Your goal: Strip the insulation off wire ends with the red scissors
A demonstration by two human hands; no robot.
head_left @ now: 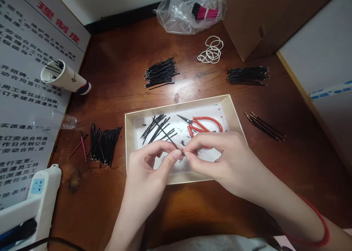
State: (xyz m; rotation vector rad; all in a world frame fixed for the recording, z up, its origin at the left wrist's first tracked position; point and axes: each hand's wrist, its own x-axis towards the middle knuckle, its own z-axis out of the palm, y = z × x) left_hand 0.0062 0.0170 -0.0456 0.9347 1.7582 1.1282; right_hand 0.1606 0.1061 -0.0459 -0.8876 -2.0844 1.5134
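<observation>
Over a shallow cardboard tray (178,179), my two hands meet fingertip to fingertip. My left hand (154,166) pinches a thin black wire (165,134) near its lower end, and the wire slants up and left from the fingers. My right hand (220,159) is closed at the same end of that wire, thumb and forefinger pressed together; the tip between them is hidden. Beneath lie several loose black wires (154,128) in the tray. Red-handled scissors (205,123) rest beside them, partly covered by my right hand. Dark scraps dot the tray floor.
Bundles of black wires lie left (103,144), behind (161,73) and right (247,76) of the tray. Further back are white rubber bands (211,51) and a plastic bag (176,18). A paper cup (66,76) and a power strip (44,196) stand left; a cardboard box (255,16) stands back right.
</observation>
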